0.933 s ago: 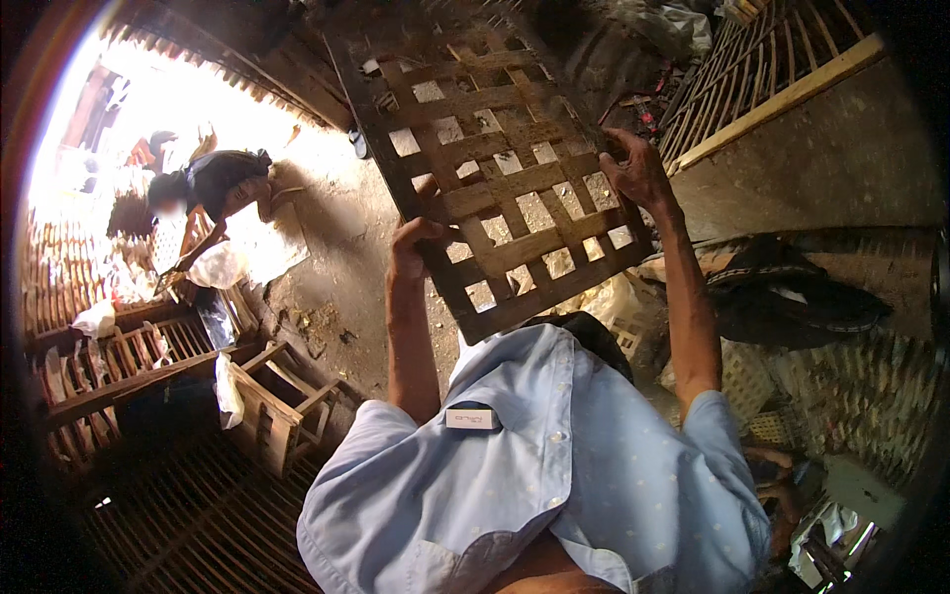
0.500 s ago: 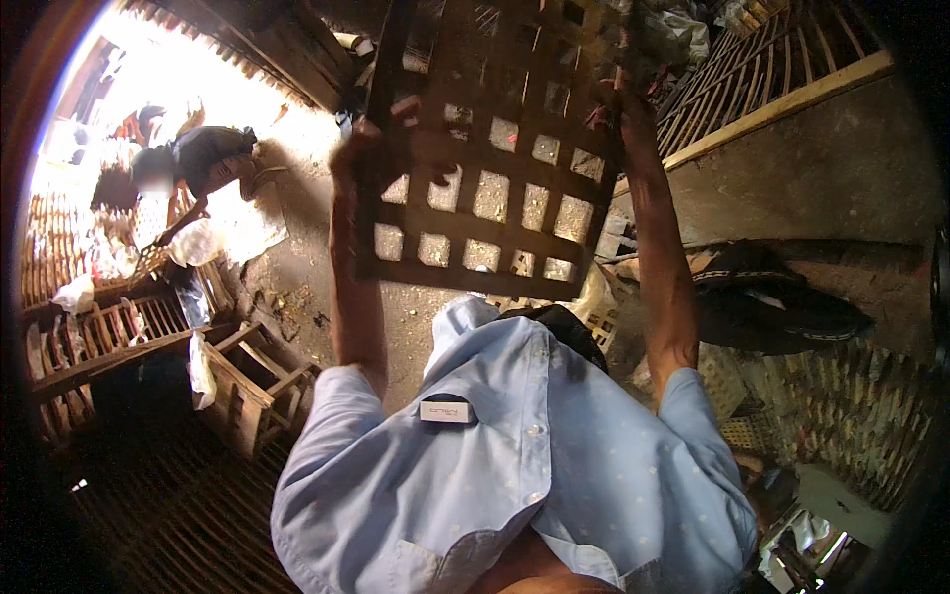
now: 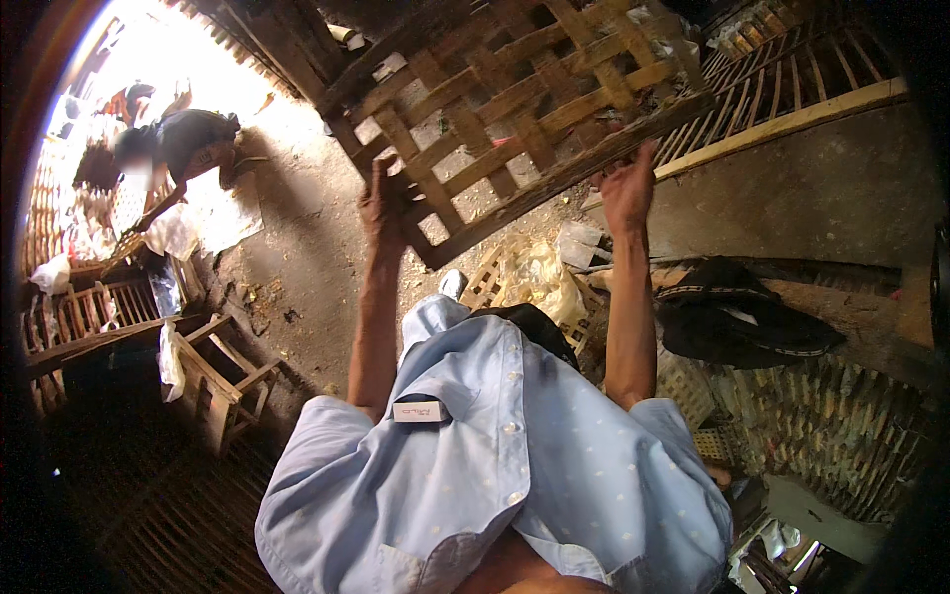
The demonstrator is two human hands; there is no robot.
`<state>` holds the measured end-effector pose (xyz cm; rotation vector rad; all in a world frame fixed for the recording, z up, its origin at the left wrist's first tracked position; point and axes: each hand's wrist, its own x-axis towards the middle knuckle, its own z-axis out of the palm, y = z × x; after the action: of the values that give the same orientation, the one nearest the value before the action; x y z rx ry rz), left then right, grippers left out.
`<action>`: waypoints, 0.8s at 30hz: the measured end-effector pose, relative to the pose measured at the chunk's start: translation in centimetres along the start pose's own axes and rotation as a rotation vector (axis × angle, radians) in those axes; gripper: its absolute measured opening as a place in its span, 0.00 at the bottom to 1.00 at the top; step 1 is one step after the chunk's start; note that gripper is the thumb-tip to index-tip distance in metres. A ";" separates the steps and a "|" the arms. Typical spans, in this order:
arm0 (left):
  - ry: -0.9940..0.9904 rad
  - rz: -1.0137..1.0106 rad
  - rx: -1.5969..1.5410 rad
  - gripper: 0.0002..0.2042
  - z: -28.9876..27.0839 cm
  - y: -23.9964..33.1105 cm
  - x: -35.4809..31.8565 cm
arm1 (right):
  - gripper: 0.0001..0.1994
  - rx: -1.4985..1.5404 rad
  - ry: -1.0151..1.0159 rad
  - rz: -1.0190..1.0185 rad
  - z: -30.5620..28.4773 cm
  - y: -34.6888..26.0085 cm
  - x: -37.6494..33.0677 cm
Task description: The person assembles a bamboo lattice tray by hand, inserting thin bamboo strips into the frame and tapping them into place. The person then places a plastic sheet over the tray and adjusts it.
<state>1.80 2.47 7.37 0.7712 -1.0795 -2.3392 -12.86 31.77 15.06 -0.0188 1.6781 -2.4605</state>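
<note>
A large woven bamboo lattice panel (image 3: 554,178) with a rigid rim is tilted in front of me, its right end higher in the picture than its left. My left hand (image 3: 381,203) is closed at its lower left corner, with some fingers hidden behind the slats. At the lower right edge, my right hand (image 3: 626,193) holds the rim with its fingers partly bent. Part of the right fingers is hidden by the rim. Whether the panel has sides like a basket, I cannot tell.
A wooden frame stool (image 3: 223,381) stands at left by slatted racks. Another person (image 3: 193,144) bends over at far left. Below the panel lies a basket with a yellowish plastic bag (image 3: 539,282). A black bundle (image 3: 747,312) and a slatted bamboo rack (image 3: 792,89) are at right.
The lattice panel has turned from nearly upright to a slant, its right end raised. My right hand has shifted from its right side to the lower edge. My left hand sits lower.
</note>
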 end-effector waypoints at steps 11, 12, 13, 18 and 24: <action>-0.222 -0.029 0.661 0.24 -3.8 10.1 4.5 | 0.39 -0.554 -0.037 0.260 -11.7 -4.3 3.5; -0.232 -0.028 0.720 0.23 -3.8 10.4 5.2 | 0.41 -0.532 -0.024 0.296 -11.3 -3.6 2.7; -0.265 -0.108 0.713 0.22 -3.8 10.3 6.5 | 0.43 -0.513 -0.006 0.327 -10.8 -3.2 1.9; -0.113 0.609 0.999 0.20 -1.9 7.9 9.1 | 0.43 -0.706 0.299 0.133 -5.5 -3.9 -5.3; 0.033 -0.027 0.257 0.25 -2.3 -4.9 6.0 | 0.42 -0.765 0.386 0.076 -8.5 -4.7 -9.3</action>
<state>-1.91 0.53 0.46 0.9177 -1.3812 -2.2264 -5.15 42.64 17.06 0.4365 2.6155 -1.6949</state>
